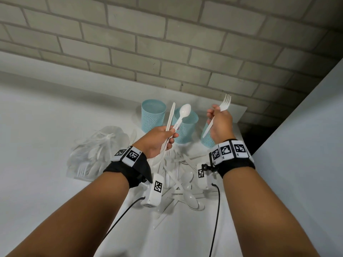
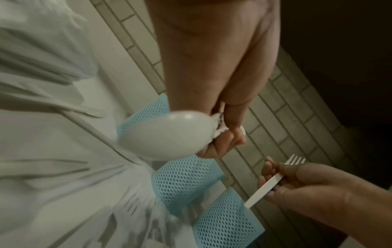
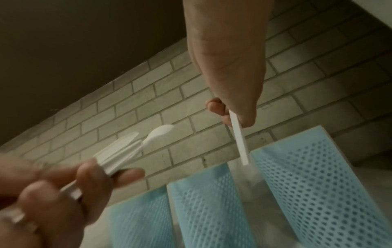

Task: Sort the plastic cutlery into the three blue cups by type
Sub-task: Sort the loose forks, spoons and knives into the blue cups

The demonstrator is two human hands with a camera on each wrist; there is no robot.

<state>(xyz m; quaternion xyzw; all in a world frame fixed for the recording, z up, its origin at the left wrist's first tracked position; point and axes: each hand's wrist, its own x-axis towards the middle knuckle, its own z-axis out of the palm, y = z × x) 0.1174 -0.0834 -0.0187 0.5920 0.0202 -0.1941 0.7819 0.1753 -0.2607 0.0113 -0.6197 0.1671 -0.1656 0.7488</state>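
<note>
Head view: left hand grips knife, spoon; right hand grips fork; cutlery bag left of cups.

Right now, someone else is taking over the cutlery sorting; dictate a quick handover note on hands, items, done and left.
Left hand: holds a white plastic knife and spoon, raised in front of the cups.
Right hand: holds a fork, tines up, above the right cup.
Left cup and middle cup stand by the brick wall.
Done: no cutlery visible in any cup.
Left: drop these three, then sort the loose pile and the clear bag of cutlery.
</note>
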